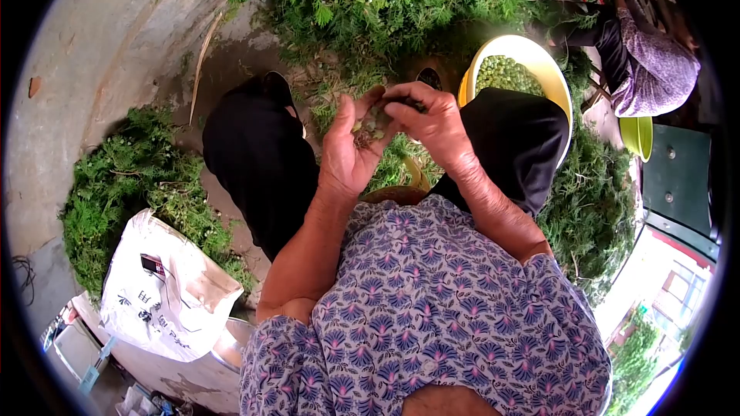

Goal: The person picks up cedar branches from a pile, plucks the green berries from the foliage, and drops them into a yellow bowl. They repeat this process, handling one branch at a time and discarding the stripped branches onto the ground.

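My left hand (348, 150) is cupped palm up in front of my chest, holding a few small green cones (362, 137) and dry bits. Over that palm, my right hand (435, 119) has its thumb and index finger pinched together; what lies between them is too small to name. The hands are close together, fingertips nearly meeting. Beside my right knee stands a yellow bucket (551, 69) with many small green cones (505, 75) inside. Below my hands, between my legs, another container (397, 194) is partly hidden by my shirt.
Cut green conifer branches lie in a large heap (393, 0) ahead, with more piles at the left (127, 185) and right (590, 208). A white sack (166, 285) rests at lower left. Another person (655, 69) sits at upper right near a yellow-green bucket (637, 136).
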